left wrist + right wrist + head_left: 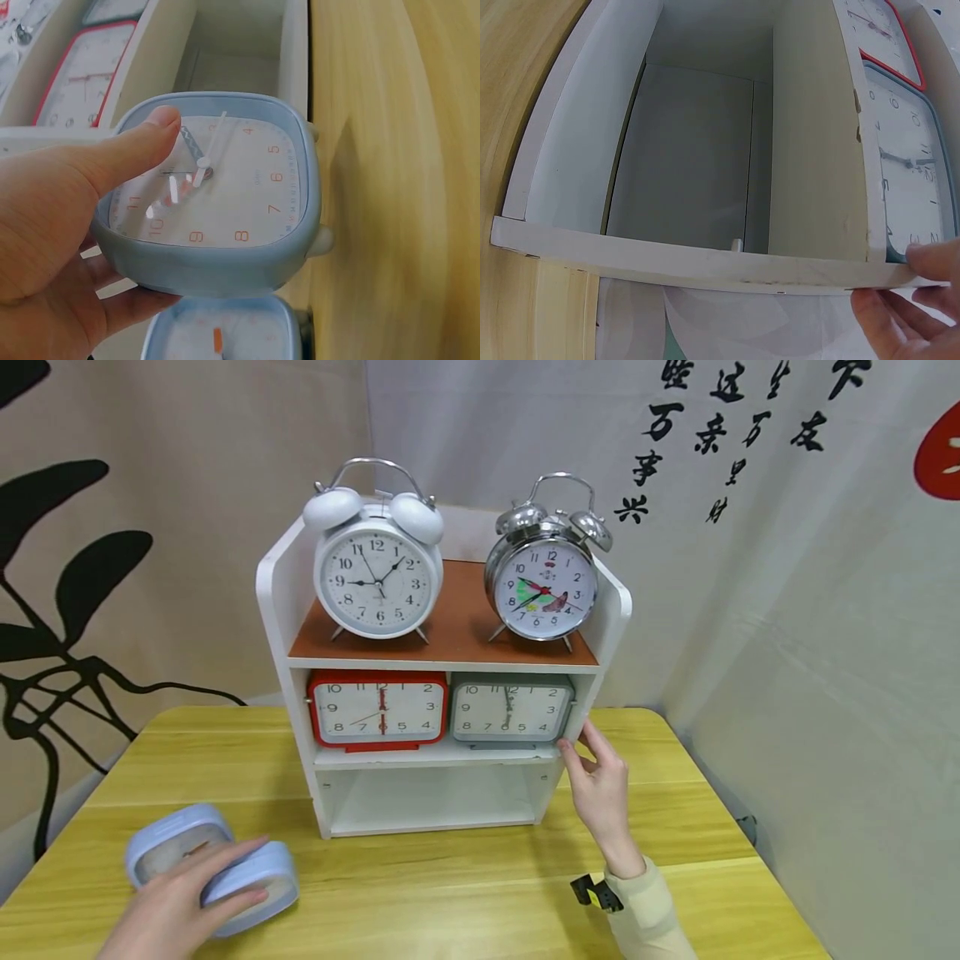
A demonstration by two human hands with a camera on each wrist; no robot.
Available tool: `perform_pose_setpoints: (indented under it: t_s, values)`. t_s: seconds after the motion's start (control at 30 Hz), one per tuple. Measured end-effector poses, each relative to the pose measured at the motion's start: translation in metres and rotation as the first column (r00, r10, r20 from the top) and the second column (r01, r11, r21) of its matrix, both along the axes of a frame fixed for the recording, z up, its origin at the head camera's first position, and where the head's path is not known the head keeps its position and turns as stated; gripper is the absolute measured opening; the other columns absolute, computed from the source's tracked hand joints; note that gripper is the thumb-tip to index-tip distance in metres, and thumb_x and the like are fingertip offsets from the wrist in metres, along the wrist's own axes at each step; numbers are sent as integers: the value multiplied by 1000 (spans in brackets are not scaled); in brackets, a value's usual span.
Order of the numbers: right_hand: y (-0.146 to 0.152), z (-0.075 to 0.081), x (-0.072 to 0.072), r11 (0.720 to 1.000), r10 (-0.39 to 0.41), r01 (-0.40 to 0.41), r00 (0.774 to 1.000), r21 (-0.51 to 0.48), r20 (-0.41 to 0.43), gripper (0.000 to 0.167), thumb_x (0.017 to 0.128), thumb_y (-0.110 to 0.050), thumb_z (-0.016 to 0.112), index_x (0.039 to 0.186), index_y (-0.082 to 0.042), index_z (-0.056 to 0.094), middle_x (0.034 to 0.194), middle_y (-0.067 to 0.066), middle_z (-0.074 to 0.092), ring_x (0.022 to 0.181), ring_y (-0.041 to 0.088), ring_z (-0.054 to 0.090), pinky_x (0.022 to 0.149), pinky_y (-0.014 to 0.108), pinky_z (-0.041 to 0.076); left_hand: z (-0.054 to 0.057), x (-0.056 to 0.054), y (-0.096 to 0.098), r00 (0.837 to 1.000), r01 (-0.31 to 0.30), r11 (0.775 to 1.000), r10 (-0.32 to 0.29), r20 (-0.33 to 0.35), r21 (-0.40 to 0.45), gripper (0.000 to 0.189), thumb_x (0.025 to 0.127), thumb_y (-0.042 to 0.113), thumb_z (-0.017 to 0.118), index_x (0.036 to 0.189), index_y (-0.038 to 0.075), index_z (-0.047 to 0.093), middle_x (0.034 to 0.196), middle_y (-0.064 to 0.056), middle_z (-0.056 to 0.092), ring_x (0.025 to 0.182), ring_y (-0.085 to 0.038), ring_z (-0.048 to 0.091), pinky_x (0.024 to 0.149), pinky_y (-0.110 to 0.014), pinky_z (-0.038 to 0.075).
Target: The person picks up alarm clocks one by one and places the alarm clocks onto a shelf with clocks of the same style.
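Observation:
My left hand (183, 893) grips a light-blue rounded table clock (247, 195), thumb over its dial and fingers on the opposite side. In the head view this blue clock (258, 893) is low over the table's left front. A second light-blue clock (180, 843) stands beside it, partly covered by the hand. At the right, my right hand (600, 785) pinches the side panel of a small white shelf (435, 760); the thumb lies at the front edge and fingers go behind. Close to that thumb is a grey-green clock (907, 157) on the middle tier.
A red clock (378, 710) sits left of the grey-green one. On the brown top tier stand a white twin-bell alarm clock (378, 581) and a silver one (543, 585). The bottom tier (435, 810) shows bare boards. Wood-grain table (420, 893); curtain behind.

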State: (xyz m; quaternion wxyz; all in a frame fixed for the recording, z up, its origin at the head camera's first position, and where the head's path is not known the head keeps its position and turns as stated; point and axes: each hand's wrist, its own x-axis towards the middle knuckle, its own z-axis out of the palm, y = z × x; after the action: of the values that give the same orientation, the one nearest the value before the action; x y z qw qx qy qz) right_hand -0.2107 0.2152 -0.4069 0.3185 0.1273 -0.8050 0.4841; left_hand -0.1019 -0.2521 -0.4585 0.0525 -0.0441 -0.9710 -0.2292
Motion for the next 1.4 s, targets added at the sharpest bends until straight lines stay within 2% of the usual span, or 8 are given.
perform_pose_setpoints:
  t_s: [0.2, 0.37, 0.5, 0.6, 0.77, 0.93, 1.2, 1.4]
  values:
    - [0, 1, 1, 1000, -13, 13, 1000, 2, 13, 50, 99, 0, 68, 148, -4, 59, 141, 22, 69, 120, 36, 71, 84, 32, 67, 3, 0, 18, 994, 42, 999, -40, -99, 18, 60, 80, 49, 88, 132, 23, 73, 125, -12, 77, 110, -39, 73, 88, -62, 60]
    - [0, 0, 0, 1000, -11, 11, 1000, 7, 9, 50, 100, 0, 68, 148, -5, 59, 141, 21, 68, 120, 36, 71, 84, 38, 68, 1, -1, 34, 967, 90, 996, -90, -240, -10, 56, 75, 42, 93, 126, 27, 76, 118, 2, 80, 101, -27, 76, 82, -45, 64]
    - [0, 0, -1, 1000, -5, 5, 1000, 15, -1, 50, 100, 0, 68, 148, -4, 59, 141, 22, 68, 120, 36, 71, 84, 41, 68, 0, -2, 44, 945, 113, 993, -116, -306, -25, 56, 73, 40, 94, 125, 29, 76, 115, 7, 80, 98, -20, 76, 81, -41, 65]
    - [-1, 1, -1, 1000, 2, -2, 1000, 20, -8, 49, 100, 0, 68, 148, -4, 59, 141, 22, 68, 120, 37, 71, 84, 43, 68, 1, -3, 50, 947, 127, 992, -125, -296, -15, 55, 75, 40, 93, 126, 29, 76, 116, 7, 80, 100, -20, 76, 84, -41, 65]
    - [0, 0, -1, 1000, -1, 1, 1000, 13, -1, 50, 100, 0, 68, 148, -3, 59, 141, 22, 68, 120, 38, 71, 83, 36, 68, 4, -7, 61, 967, 142, 990, -137, -217, 7, 53, 79, 44, 89, 128, 31, 75, 122, 9, 78, 106, -19, 75, 89, -42, 65]
    - [1, 0, 0, 1000, -11, 11, 1000, 7, 14, 50, 100, 0, 68, 149, -4, 59, 142, 21, 68, 121, 36, 71, 84, 26, 66, 8, -13, 73, 950, 186, 983, -178, -255, 6, 53, 78, 40, 90, 128, 31, 75, 125, 9, 77, 106, -16, 75, 85, -36, 65]
    - [1, -1, 1, 1000, -12, 12, 1000, 16, 22, 50, 100, -2, 68, 149, -5, 58, 143, 21, 67, 122, 36, 71, 84, 38, 68, 9, -18, 87, 953, 213, 977, -207, -220, 4, 51, 80, 44, 88, 128, 35, 74, 124, 8, 77, 103, -14, 74, 80, -33, 63]
    - [0, 0, 0, 1000, -9, 8, 1000, 15, 22, 50, 100, -2, 68, 149, -4, 58, 143, 22, 67, 121, 38, 71, 83, 41, 68, 9, -23, 95, 935, 238, 971, -223, -277, 20, 51, 80, 39, 89, 128, 33, 74, 122, 9, 77, 100, -11, 73, 78, -30, 62]
